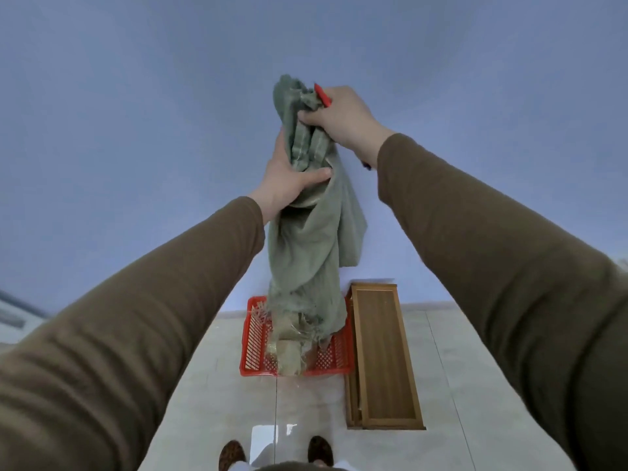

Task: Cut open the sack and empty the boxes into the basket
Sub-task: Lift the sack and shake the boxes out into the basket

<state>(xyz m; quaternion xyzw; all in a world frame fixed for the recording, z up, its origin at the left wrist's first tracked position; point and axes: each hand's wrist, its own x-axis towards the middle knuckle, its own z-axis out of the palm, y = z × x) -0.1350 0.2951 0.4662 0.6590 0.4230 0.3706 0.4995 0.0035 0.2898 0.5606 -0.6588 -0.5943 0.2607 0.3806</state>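
**Limp sack held high over the basket**

Nearest the camera, two shoes (232,454) stand on the pale tiled floor (210,402). Above them both sleeved arms reach up. The left hand (289,178) grips the bunched middle of the green woven sack (306,239), thumb wrapped across the cloth. The right hand (339,113) clutches the gathered top together with a red cutter (322,95). The sack hangs slack and folded, so it looks light, soft and probably nearly empty; holding bunched fabric suits it best. Its frayed open end dangles into the red basket (253,334), where pale shapes, possibly boxes, are blurred. A wooden bench (384,362) stands just beside the basket.
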